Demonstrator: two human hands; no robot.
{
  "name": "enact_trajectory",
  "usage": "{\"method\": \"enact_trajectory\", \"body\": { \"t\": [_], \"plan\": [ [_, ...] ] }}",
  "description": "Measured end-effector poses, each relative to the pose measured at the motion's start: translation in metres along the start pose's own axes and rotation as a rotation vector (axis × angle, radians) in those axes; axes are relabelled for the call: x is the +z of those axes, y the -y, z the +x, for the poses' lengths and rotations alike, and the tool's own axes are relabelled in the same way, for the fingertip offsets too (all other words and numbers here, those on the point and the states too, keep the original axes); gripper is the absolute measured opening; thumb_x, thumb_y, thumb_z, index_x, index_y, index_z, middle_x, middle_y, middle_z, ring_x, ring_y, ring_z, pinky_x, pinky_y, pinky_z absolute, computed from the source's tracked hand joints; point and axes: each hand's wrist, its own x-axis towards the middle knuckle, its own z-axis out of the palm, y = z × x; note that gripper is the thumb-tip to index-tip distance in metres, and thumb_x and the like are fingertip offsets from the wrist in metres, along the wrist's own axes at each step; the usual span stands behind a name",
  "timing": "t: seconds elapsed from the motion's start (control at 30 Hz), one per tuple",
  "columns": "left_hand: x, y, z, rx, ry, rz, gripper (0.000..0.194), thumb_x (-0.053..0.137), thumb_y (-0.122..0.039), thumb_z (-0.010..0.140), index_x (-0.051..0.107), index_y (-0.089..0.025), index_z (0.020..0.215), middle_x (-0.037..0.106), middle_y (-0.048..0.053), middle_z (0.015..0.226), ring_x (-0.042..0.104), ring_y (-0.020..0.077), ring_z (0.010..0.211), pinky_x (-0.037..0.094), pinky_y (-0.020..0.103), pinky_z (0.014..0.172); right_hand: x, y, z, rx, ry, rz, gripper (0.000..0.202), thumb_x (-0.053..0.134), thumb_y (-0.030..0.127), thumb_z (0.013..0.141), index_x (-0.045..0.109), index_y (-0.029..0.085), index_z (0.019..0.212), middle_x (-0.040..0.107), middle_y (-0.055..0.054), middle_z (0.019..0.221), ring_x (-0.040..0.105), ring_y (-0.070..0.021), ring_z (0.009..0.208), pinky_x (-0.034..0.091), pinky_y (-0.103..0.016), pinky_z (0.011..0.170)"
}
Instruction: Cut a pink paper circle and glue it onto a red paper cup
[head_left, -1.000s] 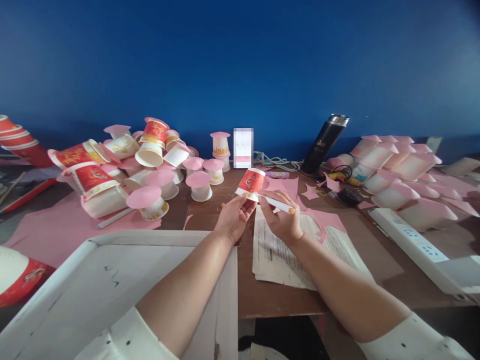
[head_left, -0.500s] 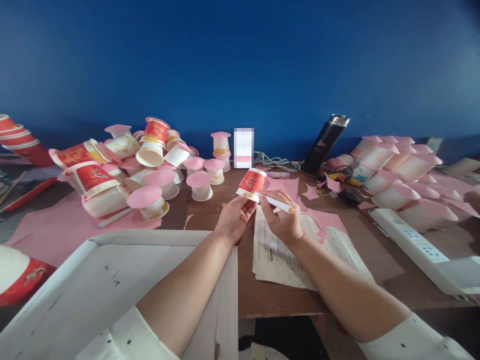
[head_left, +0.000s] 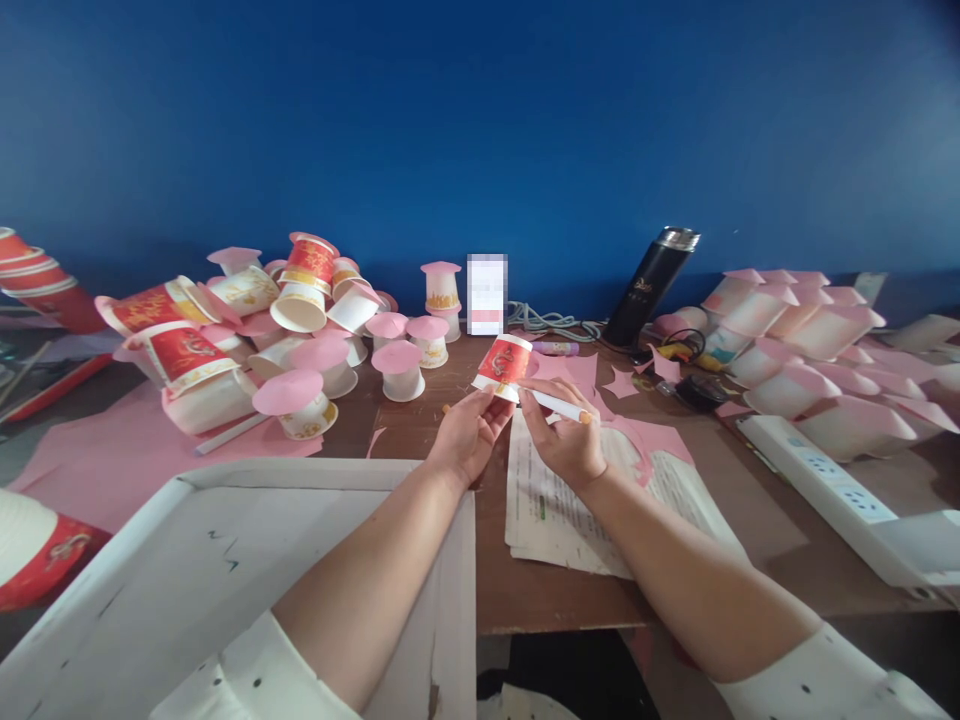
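Note:
My left hand [head_left: 469,438] is closed on a paper cup [head_left: 504,364], red with a gold-and-white dragon design and a white band, held tilted above the desk. In my right hand [head_left: 564,436] is a slim white pen [head_left: 556,405] with an orange end. Its other end is hidden by my fingers, which are close against the cup's lower edge; whether the tip touches the cup I cannot make out. Beneath my right hand lie printed sheets [head_left: 555,520] and pink paper scraps [head_left: 664,440].
Several paper cups with pink paper tops [head_left: 397,372] are piled at the left, and more pink-topped cups [head_left: 840,330] at the right. A black flask [head_left: 651,288] leans on the blue wall. A power strip [head_left: 832,490] lies right; a white tray [head_left: 300,520] stands front left.
Almost nothing differs. Both hands keep their hold on the cup and the pen, and the view has shifted very slightly.

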Motion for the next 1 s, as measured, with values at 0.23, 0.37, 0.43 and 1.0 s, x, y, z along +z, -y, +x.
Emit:
{"method": "enact_trajectory", "body": {
  "t": [0.23, 0.37, 0.43, 1.0],
  "plan": [
    [-0.0002, -0.0009, 0.0002, 0.000, -0.020, 0.003, 0.011, 0.055, -0.008, 0.081, 0.064, -0.013, 0.078, 0.066, 0.004, 0.079, 0.062, 0.0094, 0.075, 0.049, 0.024, 0.085, 0.0008, 0.0008, -0.0012, -0.013, 0.053, 0.028, 0.014, 0.056, 0.023, 0.087, 0.066, 0.021, 0.096, 0.072, -0.006, 0.094, 0.066, -0.0191, 0.086, 0.054, -0.034, 0.081],
    [-0.0004, -0.0009, 0.0010, 0.002, -0.014, 0.001, 0.007, 0.057, -0.009, 0.080, 0.064, -0.013, 0.078, 0.066, 0.004, 0.080, 0.063, 0.0100, 0.076, 0.049, 0.026, 0.087, 0.0007, 0.0014, -0.0010, -0.003, 0.036, 0.027, 0.013, 0.056, 0.022, 0.087, 0.066, 0.021, 0.095, 0.071, -0.006, 0.092, 0.066, -0.0190, 0.085, 0.054, -0.033, 0.080],
    [-0.0003, -0.0008, 0.0009, 0.002, -0.023, -0.005, 0.007, 0.058, -0.009, 0.080, 0.063, -0.013, 0.077, 0.066, 0.004, 0.078, 0.062, 0.0097, 0.074, 0.049, 0.026, 0.085, 0.0003, 0.0017, -0.0008, -0.004, 0.057, 0.037, 0.013, 0.057, 0.022, 0.086, 0.066, 0.020, 0.095, 0.071, -0.006, 0.091, 0.066, -0.0185, 0.084, 0.054, -0.032, 0.078],
    [0.0009, -0.0024, -0.0003, -0.003, -0.007, -0.009, 0.008, 0.057, -0.010, 0.080, 0.064, -0.013, 0.079, 0.068, 0.006, 0.083, 0.064, 0.0118, 0.079, 0.049, 0.028, 0.088, -0.0005, -0.0006, -0.0003, 0.020, 0.032, 0.004, 0.015, 0.054, 0.025, 0.089, 0.066, 0.020, 0.095, 0.070, -0.007, 0.089, 0.064, -0.0182, 0.077, 0.053, -0.031, 0.068]
  ]
}}
